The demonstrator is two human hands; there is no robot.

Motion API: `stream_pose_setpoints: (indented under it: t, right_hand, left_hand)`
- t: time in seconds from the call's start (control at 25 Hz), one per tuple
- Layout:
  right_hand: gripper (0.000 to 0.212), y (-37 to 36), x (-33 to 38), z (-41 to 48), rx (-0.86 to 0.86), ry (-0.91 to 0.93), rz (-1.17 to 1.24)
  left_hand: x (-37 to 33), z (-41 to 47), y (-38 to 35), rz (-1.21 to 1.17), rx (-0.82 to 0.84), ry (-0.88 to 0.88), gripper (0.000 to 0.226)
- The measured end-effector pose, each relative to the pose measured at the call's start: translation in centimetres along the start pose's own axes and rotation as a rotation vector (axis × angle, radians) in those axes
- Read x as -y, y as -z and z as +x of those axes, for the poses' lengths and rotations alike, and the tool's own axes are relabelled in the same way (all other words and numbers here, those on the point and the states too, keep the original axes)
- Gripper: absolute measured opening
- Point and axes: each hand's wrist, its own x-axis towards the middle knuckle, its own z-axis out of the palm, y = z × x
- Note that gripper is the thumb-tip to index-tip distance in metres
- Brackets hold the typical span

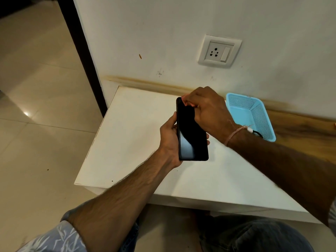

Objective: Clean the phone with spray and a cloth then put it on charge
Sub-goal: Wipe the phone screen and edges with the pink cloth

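A black phone [190, 135] with a dark screen is held above the white table [131, 135]. My left hand [169, 140] grips its lower half from the left side, fingertips showing at its right edge. My right hand [205, 108] comes over from the right and pinches the phone's top end with curled fingers. No spray bottle or cloth shows in view. A white plug and dark cable [255, 132] lie in the blue basket [258, 113], partly hidden by my right wrist.
A white wall socket [219, 51] with a switch sits above the table. The blue mesh basket stands at the table's back right against the wall. Tiled floor [36, 106] and a dark door frame [81, 51] lie left. My knee is below the table's front edge.
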Motion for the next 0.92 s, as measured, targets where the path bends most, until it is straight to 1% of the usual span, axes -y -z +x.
stream_pose_setpoints:
  t: [0.12,0.16,0.2,0.28,0.32,0.36,0.4,0.48,0.52,0.56,0.6,0.68,0.72,0.76,0.84,0.88,0.92]
  right_hand:
    - [0.028,-0.5,2.6,-2.4,0.087,0.214,0.042]
    - [0.028,-0.2,2.3,-2.4,0.103,0.248,0.04]
    - [0.027,0.1,1.6,-1.8,0.098,0.233,0.025]
    - [0.026,0.3,-0.2,-0.1,0.047,0.085,-0.012]
    - [0.026,0.2,-0.4,0.2,0.035,0.018,-0.027]
    - [0.026,0.0,-0.1,0.0,0.02,-0.004,-0.016]
    - [0.026,-0.3,0.8,-0.5,0.012,0.026,0.008]
    - [0.027,-1.0,2.7,-2.4,0.054,0.171,0.049]
    - [0.027,-0.9,2.8,-2.9,0.081,0.227,0.05]
    - [0.026,-0.5,2.2,-2.6,0.08,0.24,0.038]
    - [0.024,-0.1,1.2,-1.6,0.057,0.191,0.024]
    - [0.021,0.3,-0.5,0.0,-0.01,0.019,-0.004]
    - [0.021,0.2,-0.5,0.2,-0.025,-0.023,-0.003]
    - [0.022,-0.1,0.2,-0.1,-0.032,-0.007,0.007]
    - [0.025,-1.1,2.3,-2.1,0.002,0.154,0.016]
    - [0.028,-1.2,2.7,-2.8,0.022,0.237,0.016]
    - [0.028,-1.0,2.4,-2.7,0.037,0.27,0.011]
  left_hand:
    - [0.0,0.1,0.5,-0.066,-0.029,-0.021,0.038]
    - [0.0,0.1,0.5,-0.062,-0.024,-0.022,0.038]
    - [0.0,0.1,0.3,-0.049,-0.013,-0.019,0.042]
    - [0.0,0.1,0.0,-0.003,0.005,-0.005,0.051]
    - [0.0,0.0,-0.1,0.009,0.004,-0.001,0.053]
    - [0.0,-0.1,0.0,0.003,-0.006,-0.002,0.051]
    - [-0.1,-0.1,0.1,-0.015,-0.021,-0.003,0.048]
    - [-0.1,0.1,0.6,-0.043,-0.034,-0.006,0.042]
    - [-0.1,0.0,0.7,-0.034,-0.03,-0.003,0.04]
    - [-0.1,0.0,0.5,-0.025,-0.023,0.0,0.041]
    - [0.0,0.0,0.3,-0.017,-0.012,-0.001,0.043]
    - [0.1,-0.1,-0.1,0.012,0.012,0.002,0.05]
    - [0.2,-0.2,-0.2,0.015,0.02,0.003,0.051]
    - [0.2,-0.2,-0.2,-0.002,0.022,0.002,0.048]
    - [0.3,-0.1,0.2,-0.065,0.009,-0.011,0.038]
    - [0.3,0.0,0.4,-0.076,0.005,-0.014,0.037]
    - [0.3,0.1,0.5,-0.068,0.005,-0.013,0.039]
